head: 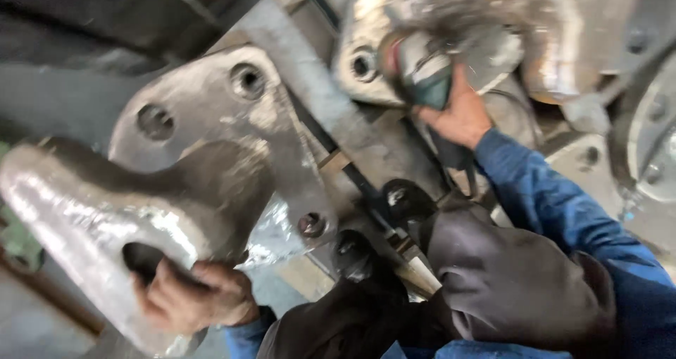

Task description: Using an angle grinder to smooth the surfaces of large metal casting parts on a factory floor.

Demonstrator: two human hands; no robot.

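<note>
My left hand grips the lower edge of a big shiny steel lug with an oval hole, at the lower left. That lug is welded to a grey steel plate with round bolt holes. My right hand reaches up at the top centre and holds a green and grey angle grinder against another shiny steel lug. Blue sleeves cover both arms. The picture is blurred by motion.
My dark trousers and black boots fill the lower middle. More bolted steel plates stand at the right. A grey steel bar runs diagonally between the two lugs. Dark floor lies at the upper left.
</note>
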